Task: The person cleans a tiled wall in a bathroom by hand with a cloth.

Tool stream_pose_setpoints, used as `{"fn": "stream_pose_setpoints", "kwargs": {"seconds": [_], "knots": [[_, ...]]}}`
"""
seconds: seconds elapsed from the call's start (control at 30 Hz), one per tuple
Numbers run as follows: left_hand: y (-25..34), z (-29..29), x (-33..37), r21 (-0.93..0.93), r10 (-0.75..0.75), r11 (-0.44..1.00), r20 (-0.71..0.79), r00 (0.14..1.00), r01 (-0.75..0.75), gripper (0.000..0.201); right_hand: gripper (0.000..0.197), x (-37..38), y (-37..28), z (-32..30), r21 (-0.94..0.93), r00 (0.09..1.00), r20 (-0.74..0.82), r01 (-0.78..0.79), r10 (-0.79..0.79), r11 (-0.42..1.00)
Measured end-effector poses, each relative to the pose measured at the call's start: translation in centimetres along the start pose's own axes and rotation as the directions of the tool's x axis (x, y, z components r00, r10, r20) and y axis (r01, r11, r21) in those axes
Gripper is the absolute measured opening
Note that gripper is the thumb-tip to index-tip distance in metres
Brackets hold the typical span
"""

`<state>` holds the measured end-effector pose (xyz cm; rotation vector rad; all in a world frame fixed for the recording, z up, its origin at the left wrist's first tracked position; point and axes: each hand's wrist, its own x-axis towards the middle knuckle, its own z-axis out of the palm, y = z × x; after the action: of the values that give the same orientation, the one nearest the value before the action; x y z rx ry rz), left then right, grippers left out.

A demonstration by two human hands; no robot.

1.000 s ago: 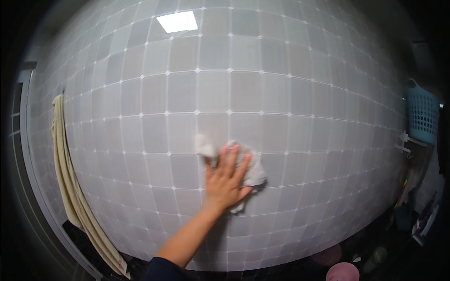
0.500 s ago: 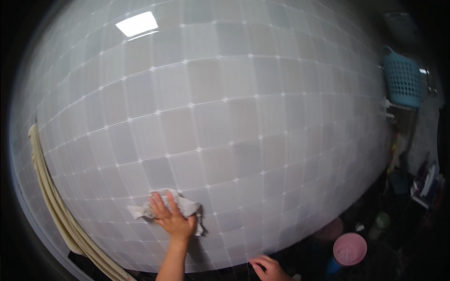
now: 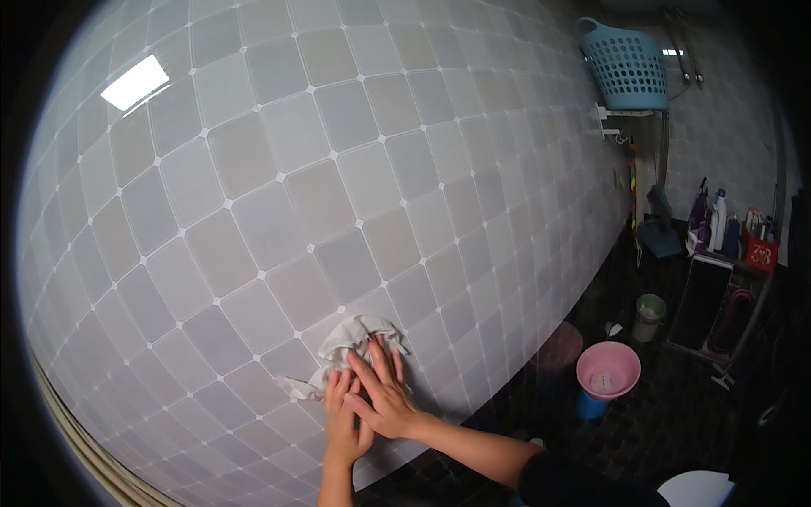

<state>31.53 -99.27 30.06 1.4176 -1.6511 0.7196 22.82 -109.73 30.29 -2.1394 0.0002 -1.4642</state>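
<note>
A crumpled whitish cloth (image 3: 359, 329) lies against the grey tiled wall (image 3: 279, 220), low down. My right hand (image 3: 387, 397) presses on it with outstretched fingers, its forearm reaching in from the lower right. Just to the left, my left hand (image 3: 342, 422) lies flat at the cloth's lower part, fingers straight and pointing up. The two hands touch, the right partly over the left. One loose end of the cloth sticks out to the left of the left hand.
On the dark floor at right stand a pink basin (image 3: 608, 370) above something blue and a green bucket (image 3: 649, 317). A blue basket (image 3: 625, 63) rests on a wall shelf. Bottles (image 3: 718, 221) top a rack. A pale yellow curtain (image 3: 84, 448) hangs at far left.
My right hand has come up from the lower edge onto the cloth beside my left hand. The view has swung right, bringing the basket and rack further in.
</note>
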Motion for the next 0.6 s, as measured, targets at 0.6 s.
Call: {"fn": "stream_pose_setpoints", "kwargs": {"seconds": [0.6], "knots": [[-6.8,-8.2,-9.9,0.781,-0.012,0.589,-0.245,0.969,0.205,0.051,0.07,13.6,5.1,-7.0,-0.627,0.912,-0.274,0.071,-0.305,0.776]]}}
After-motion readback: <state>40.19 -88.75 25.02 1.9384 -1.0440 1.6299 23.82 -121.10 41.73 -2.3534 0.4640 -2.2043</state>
